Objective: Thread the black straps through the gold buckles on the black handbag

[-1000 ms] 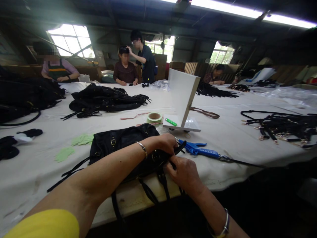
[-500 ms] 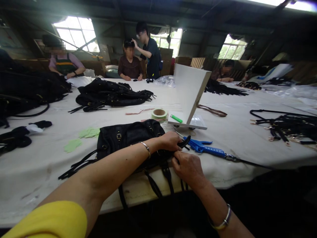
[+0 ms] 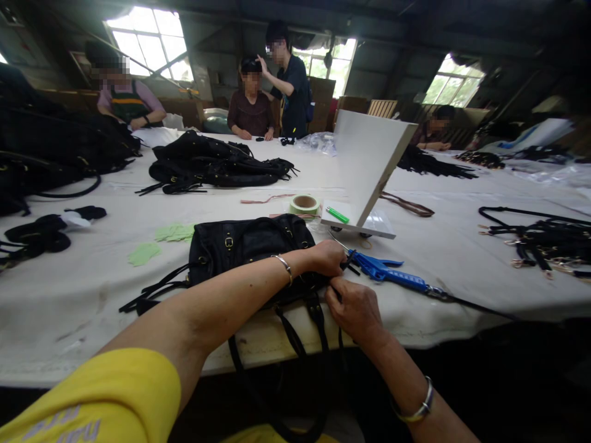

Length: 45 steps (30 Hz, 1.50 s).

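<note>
A black handbag point(image 3: 244, 246) lies at the near edge of the white table point(image 3: 83, 295), its straps hanging over the edge. My left hand point(image 3: 325, 257) rests on the bag's right end and grips a black strap there. My right hand point(image 3: 355, 311) sits just below it, fingers closed on the same strap by the table edge. A blue-handled tool point(image 3: 388, 275) lies on the table just right of my hands.
A white folded board point(image 3: 369, 169) stands behind the bag with a tape roll point(image 3: 305, 204) and a green marker point(image 3: 338, 215) beside it. Piles of black bags point(image 3: 217, 166) and straps with metal clips point(image 3: 540, 240) lie around. Several people sit or stand at the far side.
The view has tilted down and shifted, so everything sits higher and further right in frame. My hands keep hold of the strap at the bag's end, with only small finger movement.
</note>
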### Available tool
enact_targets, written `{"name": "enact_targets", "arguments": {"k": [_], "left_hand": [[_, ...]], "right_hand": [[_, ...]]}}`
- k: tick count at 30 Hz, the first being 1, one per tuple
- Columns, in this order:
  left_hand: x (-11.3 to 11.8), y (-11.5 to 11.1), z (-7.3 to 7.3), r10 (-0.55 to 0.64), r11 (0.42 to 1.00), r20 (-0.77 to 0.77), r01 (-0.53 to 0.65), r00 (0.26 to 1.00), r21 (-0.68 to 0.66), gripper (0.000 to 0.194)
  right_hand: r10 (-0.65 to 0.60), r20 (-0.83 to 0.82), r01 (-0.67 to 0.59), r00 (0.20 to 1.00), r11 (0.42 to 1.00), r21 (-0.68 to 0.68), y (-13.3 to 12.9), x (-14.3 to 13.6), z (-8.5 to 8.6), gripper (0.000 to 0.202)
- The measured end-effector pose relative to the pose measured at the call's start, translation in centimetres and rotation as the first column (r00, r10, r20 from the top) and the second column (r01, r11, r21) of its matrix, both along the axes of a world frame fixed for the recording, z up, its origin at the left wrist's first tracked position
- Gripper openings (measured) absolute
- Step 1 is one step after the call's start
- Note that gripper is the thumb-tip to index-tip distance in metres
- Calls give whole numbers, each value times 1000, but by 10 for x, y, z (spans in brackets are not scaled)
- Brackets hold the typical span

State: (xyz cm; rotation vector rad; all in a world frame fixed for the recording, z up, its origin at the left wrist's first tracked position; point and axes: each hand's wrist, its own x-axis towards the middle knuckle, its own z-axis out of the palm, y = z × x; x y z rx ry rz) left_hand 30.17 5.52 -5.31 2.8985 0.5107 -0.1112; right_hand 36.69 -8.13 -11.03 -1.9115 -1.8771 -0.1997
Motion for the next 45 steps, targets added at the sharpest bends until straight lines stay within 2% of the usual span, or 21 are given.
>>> {"name": "enact_targets", "arguments": {"k": [7, 14, 17, 20, 22, 24, 27, 34, 36, 38, 40, 42, 43, 45], "left_hand": [[0, 2, -1, -50, 997, -34, 51, 998, 50, 23], [0, 1, -3, -22, 999, -34, 24, 999, 45, 26], [3, 0, -6, -11, 999, -40, 12, 999, 35, 28], [6, -1, -8, -2, 999, -41, 4, 999, 37, 27], [6, -1, -8, 1, 999, -29, 0, 1000, 39, 27], [4, 0, -7, 3, 999, -10, -2, 1000, 39, 28], [1, 0, -6, 2, 1000, 12, -3, 1000, 26, 28], [-6, 3, -7, 22, 997, 90, -16, 996, -74, 27], [-16, 6, 2, 39, 992, 133, -23, 990, -121, 26], [-35, 8, 18, 97, 987, 206, -68, 974, -143, 22], [-63, 6, 36, 186, 979, 301, -150, 935, -139, 18], [-97, 1, 47, 247, 968, 361, -217, 899, -123, 15], [-114, -2, 48, 262, 965, 363, -239, 894, -108, 16], [-144, -9, 38, 241, 971, 338, -227, 910, -80, 24]], "right_hand": [[-53, 71, 52, 996, 999, 9, -1, 4, 7, 20], [13, -141, -13, 990, 1000, 1, 2, 8, 4, 25], [96, -229, -97, 969, 995, 7, -1, -6, 4, 27], [259, -287, -268, 922, 963, 8, -7, -34, 5, 25], [305, -301, -317, 904, 949, 11, -11, -53, 6, 22], [300, -320, -312, 899, 950, 14, -14, -65, 6, 20], [296, -319, -315, 900, 949, -7, -16, -68, 7, 20], [260, -173, -281, 950, 954, -104, -22, -68, 12, 18], [220, -130, -238, 967, 960, -149, -24, -72, 12, 20], [161, -94, -176, 982, 967, -185, -25, -76, 10, 19], [103, -66, -114, 992, 975, -192, -25, -80, 7, 16], [75, -41, -80, 996, 982, -170, -25, -83, 5, 13], [75, -32, -79, 997, 985, -156, -25, -85, 4, 12], [93, -27, -96, 995, 986, -137, -25, -88, 4, 11]]}}
